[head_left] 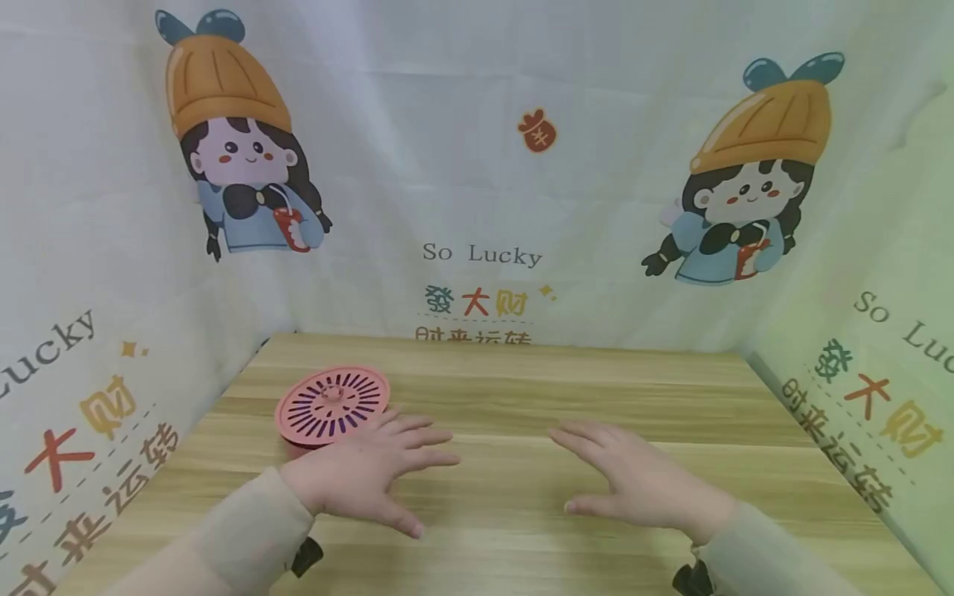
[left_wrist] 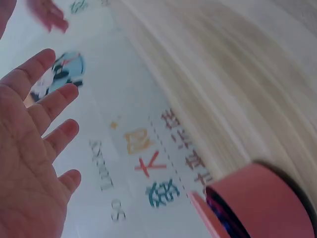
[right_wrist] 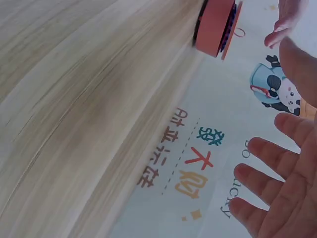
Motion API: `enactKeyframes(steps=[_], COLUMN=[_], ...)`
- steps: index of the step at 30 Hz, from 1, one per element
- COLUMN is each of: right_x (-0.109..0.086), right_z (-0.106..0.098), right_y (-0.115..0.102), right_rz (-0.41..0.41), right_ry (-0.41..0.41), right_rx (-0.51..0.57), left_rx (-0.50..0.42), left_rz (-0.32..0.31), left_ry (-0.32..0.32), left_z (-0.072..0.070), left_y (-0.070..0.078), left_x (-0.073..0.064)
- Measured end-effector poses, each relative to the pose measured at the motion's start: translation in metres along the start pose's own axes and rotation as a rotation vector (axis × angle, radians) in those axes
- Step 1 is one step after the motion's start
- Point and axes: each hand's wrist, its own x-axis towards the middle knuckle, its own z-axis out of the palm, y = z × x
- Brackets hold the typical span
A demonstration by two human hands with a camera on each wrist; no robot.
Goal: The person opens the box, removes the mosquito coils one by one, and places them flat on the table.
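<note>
A round pink container with a slotted pink lid [head_left: 335,404] stands on the left part of the table, a small knob and ring at the lid's centre. Something dark blue or purple shows through the slots and just under the lid's rim. My left hand [head_left: 373,468] is held over the table with fingers spread, overlapping the container's near right edge in the head view. Farther right, my right hand [head_left: 633,476] hovers with straight fingers pointing inward. Both palms hold nothing. In the left wrist view the container's pink side [left_wrist: 262,203] appears at lower right.
The wood-grain table [head_left: 522,389] has a printed cloth [head_left: 373,165] behind it and on both sides, with cartoon figures and lettering. Dark straps or devices [head_left: 305,556] sit at the wrists, below the sleeve cuffs.
</note>
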Motion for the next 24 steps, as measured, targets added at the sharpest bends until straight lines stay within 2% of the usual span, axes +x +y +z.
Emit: enactKeyframes(steps=[3,6,10,13,17,21,24], right_x=[0.014,0.031,0.057,0.079,0.106,0.129,0.144], right_z=[0.003,0.01,0.023,0.035,0.053,0.069,0.079], right_y=[-0.004,-0.01,-0.019,-0.028,-0.04,-0.05,-0.058], right_rz=[0.059,0.129,0.208,0.236,0.261,0.298,0.323], right_ry=[0.014,0.029,0.045,0.051,0.065,0.077,0.074], right_rx=[0.052,0.14,0.31,0.411,0.513,0.638,0.718], left_rx=[-0.042,-0.133,-0.295,-0.432,-0.586,-0.682,-0.749], left_rz=[-0.085,-0.181,-0.359,-0.516,-0.671,-0.741,-0.79], left_ry=[0.089,0.24,0.443,0.544,0.629,0.673,0.665], left_z=[-0.007,-0.01,-0.007,-0.002,0.007,0.019,0.028], left_y=[-0.011,-0.029,-0.057,-0.077,-0.097,-0.112,-0.121], left_x=[-0.01,-0.022,-0.04,-0.056,-0.074,-0.085,-0.092])
